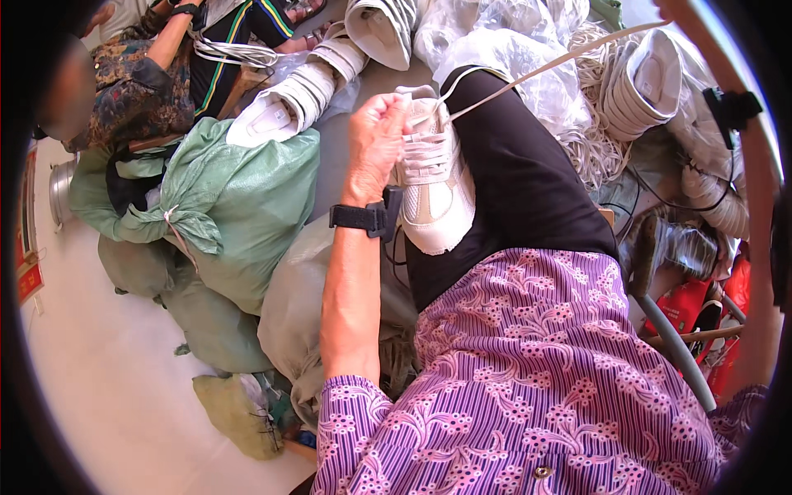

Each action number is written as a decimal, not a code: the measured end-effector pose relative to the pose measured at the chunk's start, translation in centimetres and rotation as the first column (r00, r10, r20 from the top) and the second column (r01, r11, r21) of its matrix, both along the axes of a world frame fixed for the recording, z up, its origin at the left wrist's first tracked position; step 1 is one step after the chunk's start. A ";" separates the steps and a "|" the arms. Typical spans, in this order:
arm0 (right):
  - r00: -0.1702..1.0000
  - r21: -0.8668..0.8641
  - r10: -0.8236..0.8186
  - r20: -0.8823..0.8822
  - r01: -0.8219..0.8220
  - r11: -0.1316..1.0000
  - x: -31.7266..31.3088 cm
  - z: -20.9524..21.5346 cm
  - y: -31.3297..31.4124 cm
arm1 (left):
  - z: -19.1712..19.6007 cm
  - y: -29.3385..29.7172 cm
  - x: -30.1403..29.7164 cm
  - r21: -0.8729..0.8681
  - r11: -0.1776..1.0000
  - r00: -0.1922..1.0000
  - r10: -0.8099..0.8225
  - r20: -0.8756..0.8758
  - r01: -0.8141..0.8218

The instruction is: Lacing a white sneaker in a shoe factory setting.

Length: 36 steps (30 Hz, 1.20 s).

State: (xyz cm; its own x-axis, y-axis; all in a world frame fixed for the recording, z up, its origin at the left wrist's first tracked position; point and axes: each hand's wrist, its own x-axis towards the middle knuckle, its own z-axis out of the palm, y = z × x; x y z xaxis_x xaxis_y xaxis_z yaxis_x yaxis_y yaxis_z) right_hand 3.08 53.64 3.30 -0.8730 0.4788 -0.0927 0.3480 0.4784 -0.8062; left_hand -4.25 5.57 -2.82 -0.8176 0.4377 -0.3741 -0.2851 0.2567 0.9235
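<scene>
A white and beige sneaker rests on my black-trousered lap with its toe toward me. My left hand is closed on the left side of its collar, near the tongue. Laces criss-cross the lower part of the tongue. From the upper eyelets a pale shoelace stretches taut to the upper right. My right hand is at its far end, raised high and partly cut off by the picture's rim; its fingers pinch the lace. A second stretch of lace loops over my thigh beside the shoe.
Nested white shoes lie on a green sack at left. More stacked shoes and a heap of loose laces are at right, by clear plastic bags. Another person sits at upper left.
</scene>
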 end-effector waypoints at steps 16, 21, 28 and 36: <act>0.738 0.099 0.674 -0.019 -0.670 0.736 -3.3 -6.1 -26.7 | 1.2 1.0 -3.0 -0.405 0.872 0.887 -0.392 -0.245 0.274; 0.807 -0.755 0.490 -0.329 -0.536 0.377 -1.6 -4.2 -23.9 | 1.4 3.3 -1.8 -0.350 0.763 0.812 -0.583 -0.011 0.543; 0.915 -0.906 0.023 -0.403 -0.395 -0.154 2.3 -5.4 -19.2 | 1.2 2.9 -1.4 -0.279 0.891 0.921 -0.386 -0.053 0.357; 0.825 -0.848 -0.509 -0.244 -0.436 -0.300 10.1 -9.8 -8.5 | -0.7 -3.9 -2.2 0.172 0.886 0.865 0.352 0.358 -0.432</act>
